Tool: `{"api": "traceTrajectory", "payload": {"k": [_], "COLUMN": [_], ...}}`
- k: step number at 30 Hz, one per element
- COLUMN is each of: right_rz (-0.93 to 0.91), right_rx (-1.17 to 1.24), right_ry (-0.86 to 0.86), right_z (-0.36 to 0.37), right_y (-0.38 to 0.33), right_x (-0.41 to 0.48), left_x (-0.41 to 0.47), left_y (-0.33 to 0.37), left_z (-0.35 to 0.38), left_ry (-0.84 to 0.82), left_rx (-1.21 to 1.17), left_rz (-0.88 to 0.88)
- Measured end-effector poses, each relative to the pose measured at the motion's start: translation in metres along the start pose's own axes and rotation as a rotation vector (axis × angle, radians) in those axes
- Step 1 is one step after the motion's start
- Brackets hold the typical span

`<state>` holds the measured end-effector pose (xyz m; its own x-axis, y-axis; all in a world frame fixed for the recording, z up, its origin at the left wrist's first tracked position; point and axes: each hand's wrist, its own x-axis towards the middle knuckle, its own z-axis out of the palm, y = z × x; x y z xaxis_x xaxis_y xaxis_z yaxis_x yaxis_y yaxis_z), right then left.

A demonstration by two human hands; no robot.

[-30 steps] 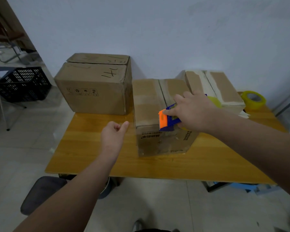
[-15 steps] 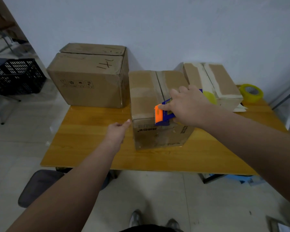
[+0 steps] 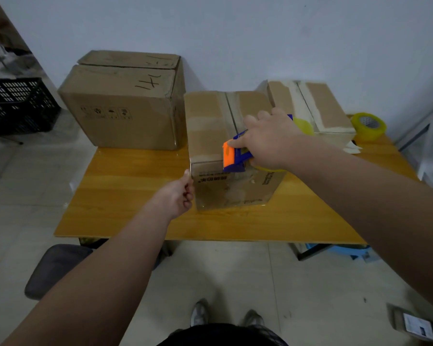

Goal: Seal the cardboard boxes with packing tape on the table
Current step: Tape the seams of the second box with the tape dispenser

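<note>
Right hand grips the dispenser at the box front top edge; my left hand is a loose fist, thumb touching the box's front-left corner. It sits midway along the desk.

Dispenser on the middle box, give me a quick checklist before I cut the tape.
1. Dispenser at the middle box's front top edge: ok.
2. Right hand grips dispenser: ok.
3. Left hand touches box's front left corner: ok.
4. Tape stuck onto front face: cannot tell.
5. Box sits wholly on table: ok.
</note>
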<state>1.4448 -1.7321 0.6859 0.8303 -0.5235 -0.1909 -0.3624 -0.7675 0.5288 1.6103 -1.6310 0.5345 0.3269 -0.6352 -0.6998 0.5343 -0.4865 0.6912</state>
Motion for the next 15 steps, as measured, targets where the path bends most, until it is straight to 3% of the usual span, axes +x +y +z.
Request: {"api": "traceTrajectory", "payload": {"k": [7, 13, 15], "right_rz": [0.015, 0.016, 0.015], "right_rx": [0.013, 0.003, 0.005], "right_ry": [0.017, 0.022, 0.030], "right_z": [0.001, 0.002, 0.001], "right_y": [-0.002, -0.003, -0.003], "right_x": [-0.001, -0.002, -0.002], "left_x": [0.001, -0.007, -0.006], "left_y": [-0.001, 0.004, 0.004], "left_z": [0.003, 0.002, -0.004], "left_ry": [0.117, 0.294, 0.354], "left_rx": [0.103, 0.543, 0.584], "left_rz": [0.040, 0.111, 0.243]}}
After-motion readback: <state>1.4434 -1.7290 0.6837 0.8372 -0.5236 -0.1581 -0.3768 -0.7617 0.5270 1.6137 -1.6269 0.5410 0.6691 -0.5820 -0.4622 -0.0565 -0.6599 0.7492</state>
